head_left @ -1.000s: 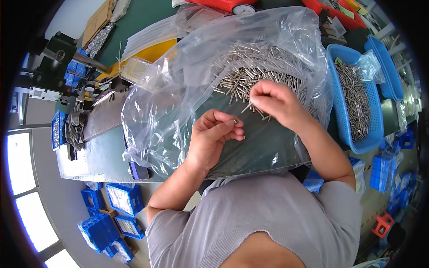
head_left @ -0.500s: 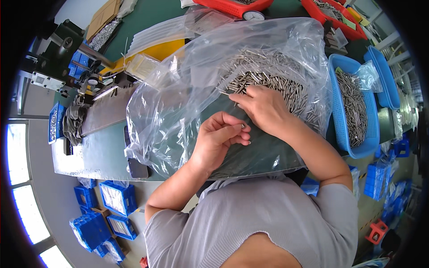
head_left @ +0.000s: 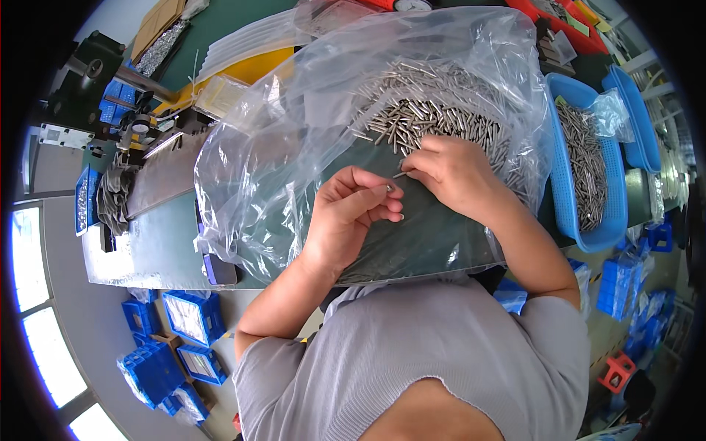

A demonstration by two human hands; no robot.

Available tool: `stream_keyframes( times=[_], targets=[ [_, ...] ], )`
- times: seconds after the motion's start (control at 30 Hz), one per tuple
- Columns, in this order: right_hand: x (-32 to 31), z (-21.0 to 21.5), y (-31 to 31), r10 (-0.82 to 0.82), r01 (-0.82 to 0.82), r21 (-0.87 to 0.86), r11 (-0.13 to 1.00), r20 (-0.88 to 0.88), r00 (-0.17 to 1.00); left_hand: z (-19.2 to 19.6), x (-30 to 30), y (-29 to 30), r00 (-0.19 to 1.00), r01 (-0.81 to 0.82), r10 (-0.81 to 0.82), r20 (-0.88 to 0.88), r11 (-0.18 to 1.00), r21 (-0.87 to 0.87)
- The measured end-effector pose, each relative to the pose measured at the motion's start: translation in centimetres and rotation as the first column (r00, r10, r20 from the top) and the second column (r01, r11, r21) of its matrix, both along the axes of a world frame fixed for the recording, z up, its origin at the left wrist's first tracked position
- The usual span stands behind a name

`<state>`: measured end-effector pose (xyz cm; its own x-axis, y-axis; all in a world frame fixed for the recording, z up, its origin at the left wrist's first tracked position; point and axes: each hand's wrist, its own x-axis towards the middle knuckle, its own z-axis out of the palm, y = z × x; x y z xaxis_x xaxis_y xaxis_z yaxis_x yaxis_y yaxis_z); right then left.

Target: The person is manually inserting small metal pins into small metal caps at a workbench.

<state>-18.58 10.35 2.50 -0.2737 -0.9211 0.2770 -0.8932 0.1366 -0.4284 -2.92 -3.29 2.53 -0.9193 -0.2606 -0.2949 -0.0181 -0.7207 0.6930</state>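
Observation:
A big clear plastic bag (head_left: 287, 140) lies open on the dark green table (head_left: 154, 235), with a heap of small metal pins (head_left: 434, 110) in its far part. My left hand (head_left: 349, 213) rests on the bag, fingers curled, pinching one small pin at its fingertips. My right hand (head_left: 452, 173) sits at the near edge of the heap and pinches a thin metal pin that points toward the left hand. The two hands are a finger's width apart.
A blue basket (head_left: 581, 169) with more metal pins stands to the right, another blue tray (head_left: 632, 117) behind it. A yellow tray (head_left: 250, 70) and a dark machine (head_left: 95, 66) stand at the left back. Blue boxes (head_left: 187, 316) lie on the floor below left.
My right hand has moved from inside the heap to its near edge, holding a pin. My left hand stays put, fingers curled a little more. The view has shifted slightly.

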Motion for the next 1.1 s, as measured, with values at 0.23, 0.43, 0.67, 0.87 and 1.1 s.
stream_keyframes(
  times=[0.23,0.43,0.67,0.87,1.1],
  targets=[
    [-0.1,0.9,0.1,0.017,0.017,-0.107,0.994,0.309,0.951,-0.2,0.0,0.1,1.0,0.005,-0.005,0.02,1.0,-0.008],
    [0.2,2.3,0.3,0.083,0.016,-0.161,0.987,0.592,0.802,-0.1,-0.1,0.2,0.999,0.03,-0.029,0.026,0.999,-0.019],
    [0.4,1.8,0.2,0.123,-0.023,-0.179,0.984,0.57,0.812,-0.2,0.0,0.2,0.999,0.039,-0.039,0.013,0.999,-0.012],
    [1.1,1.6,-0.5,0.04,-0.062,-0.002,0.998,0.794,0.607,-0.5,0.1,0.2,0.999,0.029,-0.03,-0.02,0.999,-0.035],
    [0.7,0.6,-0.7,0.106,0.052,-0.172,0.984,0.787,0.607,0.1,-0.1,0.2,1.0,0.004,-0.004,0.007,1.0,-0.017]
  ],
)
